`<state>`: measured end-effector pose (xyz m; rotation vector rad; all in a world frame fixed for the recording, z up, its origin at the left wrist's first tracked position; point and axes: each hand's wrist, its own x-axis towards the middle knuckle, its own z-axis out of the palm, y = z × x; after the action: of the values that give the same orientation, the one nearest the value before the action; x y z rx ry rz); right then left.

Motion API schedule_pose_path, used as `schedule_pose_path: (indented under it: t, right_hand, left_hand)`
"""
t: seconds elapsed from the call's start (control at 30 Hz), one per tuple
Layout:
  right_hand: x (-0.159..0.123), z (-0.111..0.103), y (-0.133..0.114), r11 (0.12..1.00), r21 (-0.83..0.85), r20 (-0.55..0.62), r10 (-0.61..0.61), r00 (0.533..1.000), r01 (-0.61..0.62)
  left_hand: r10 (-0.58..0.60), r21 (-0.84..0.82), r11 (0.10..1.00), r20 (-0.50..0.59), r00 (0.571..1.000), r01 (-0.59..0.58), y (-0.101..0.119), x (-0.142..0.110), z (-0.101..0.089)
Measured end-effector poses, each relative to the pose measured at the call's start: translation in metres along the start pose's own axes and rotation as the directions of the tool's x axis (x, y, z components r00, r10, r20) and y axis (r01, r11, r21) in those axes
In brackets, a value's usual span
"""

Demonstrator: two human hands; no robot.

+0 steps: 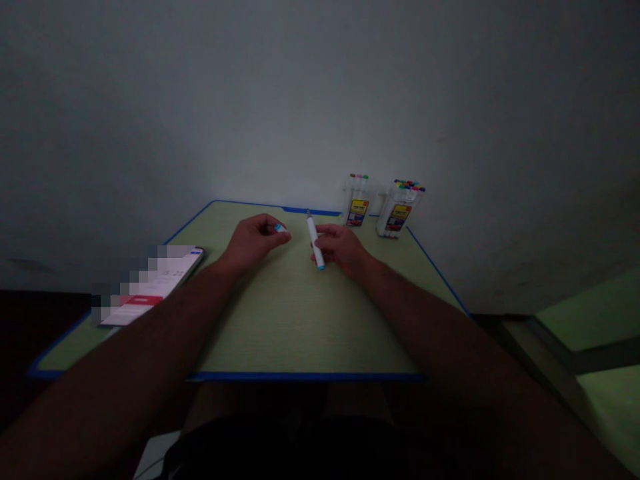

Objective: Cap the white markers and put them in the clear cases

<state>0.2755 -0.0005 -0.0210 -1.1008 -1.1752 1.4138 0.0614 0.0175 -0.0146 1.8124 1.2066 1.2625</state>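
Between the fingers and thumb of my left hand (255, 241) is a small marker cap (281, 229), white with a blue end. My right hand (345, 247) grips a white marker (315, 241) by its barrel. The marker leans with its uncapped grey tip up and away from me, and its blue end points down toward me. Cap and marker are apart, a short gap between them, both just above the table.
A green table (300, 320) with a blue edge stands against a pale wall. At its back right are two clear marker cases: a sparsely filled case (356, 200) and a fuller case (400, 208). A tablet-like device (150, 287) with a lit screen lies at the left.
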Motion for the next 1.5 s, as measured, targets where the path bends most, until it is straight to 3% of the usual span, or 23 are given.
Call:
schedule_pose_path:
  t: [0.43,0.7,0.9,1.27,1.5]
  right_hand:
    - [0.002,-0.004,0.001,0.998,-0.048,0.018,-0.026,0.999,0.027]
    - [0.000,-0.019,-0.010,0.960,-0.250,-0.021,-0.136,0.990,0.126]
    - [0.000,-0.022,-0.009,0.936,-0.321,0.016,-0.150,0.989,0.147]
    - [0.003,-0.021,-0.001,0.913,-0.361,0.097,-0.167,0.981,0.191]
    - [0.006,-0.021,0.002,0.896,-0.388,0.134,-0.178,0.975,0.217]
  left_hand:
    - [-0.068,-0.047,0.997,-0.049,0.996,0.066,0.003,0.000,0.001]
    - [-0.191,-0.287,0.947,-0.138,0.972,0.145,-0.003,0.005,0.001]
    - [-0.232,-0.394,0.904,-0.118,0.966,0.169,0.000,0.006,0.000]
    - [-0.153,-0.350,0.926,-0.015,0.988,0.138,-0.003,0.004,0.000]
    - [-0.024,-0.205,0.978,0.014,1.000,0.026,0.004,0.000,0.001]
